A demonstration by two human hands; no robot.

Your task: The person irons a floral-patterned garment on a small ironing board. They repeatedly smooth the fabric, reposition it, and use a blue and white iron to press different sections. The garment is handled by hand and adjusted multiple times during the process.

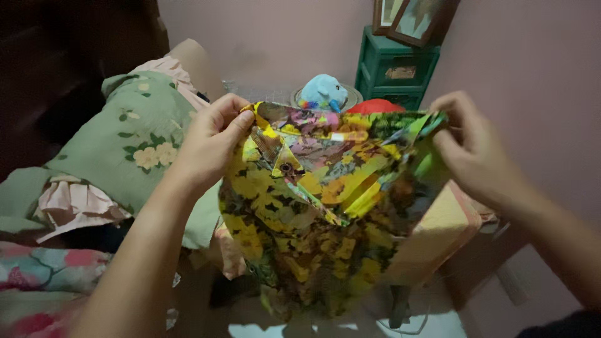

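I hold up a yellow floral garment [313, 213] with a collar and a dark button, stretched between both hands. My left hand [210, 141] pinches its upper left corner by the collar. My right hand [472, 147] grips the upper right edge, where a green strip shows. The cloth hangs down in front of me and hides what lies beneath it.
A green floral pillow [134, 141] and pink frilled cloth [75, 209] lie on the left. A blue soft toy [322, 92] sits behind the garment, near a green drawer unit [394, 72] with framed pictures on it. A pink wall stands at the right.
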